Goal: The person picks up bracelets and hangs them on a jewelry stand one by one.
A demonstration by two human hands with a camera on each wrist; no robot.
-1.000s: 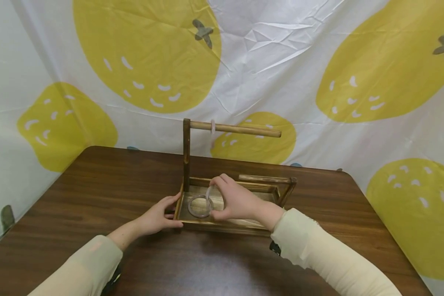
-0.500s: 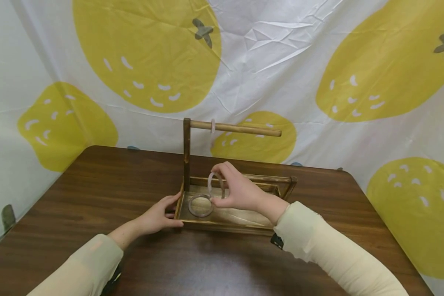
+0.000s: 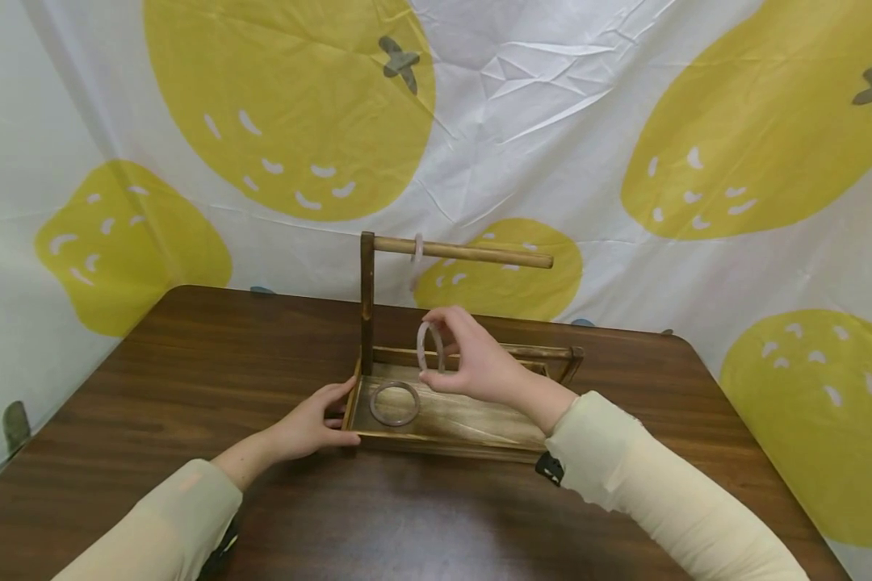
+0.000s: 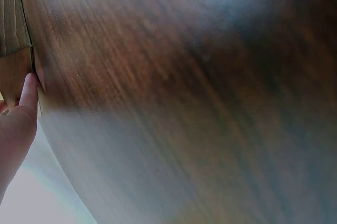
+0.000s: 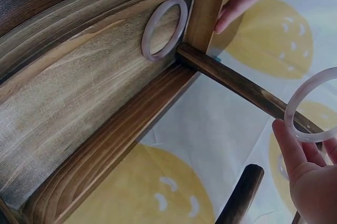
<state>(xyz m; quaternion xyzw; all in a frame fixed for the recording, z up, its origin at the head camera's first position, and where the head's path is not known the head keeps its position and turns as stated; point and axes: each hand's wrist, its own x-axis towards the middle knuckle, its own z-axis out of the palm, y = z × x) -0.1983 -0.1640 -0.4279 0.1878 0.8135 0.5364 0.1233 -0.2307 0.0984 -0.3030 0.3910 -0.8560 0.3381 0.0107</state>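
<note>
A wooden tray stand sits on the table, with a tall post at its left end. My left hand grips that end, thumb at the front corner and fingers along the side. Between thumb and fingertips, my right hand pinches a pale bangle upright above the tray. A second, purplish-grey bangle lies flat in the tray's left part. On the upper bar hangs another pale bangle, near the post. The right wrist view shows the held bangle cut off by the frame edge.
A lower, shorter bar stands at the tray's right end, partly behind my right hand. The brown table reaches back to a white cloth printed with yellow fruit.
My right hand has lifted the pale bangle up from beside the one lying in the tray and moved it slightly right and back. The left hand stays in place.
</note>
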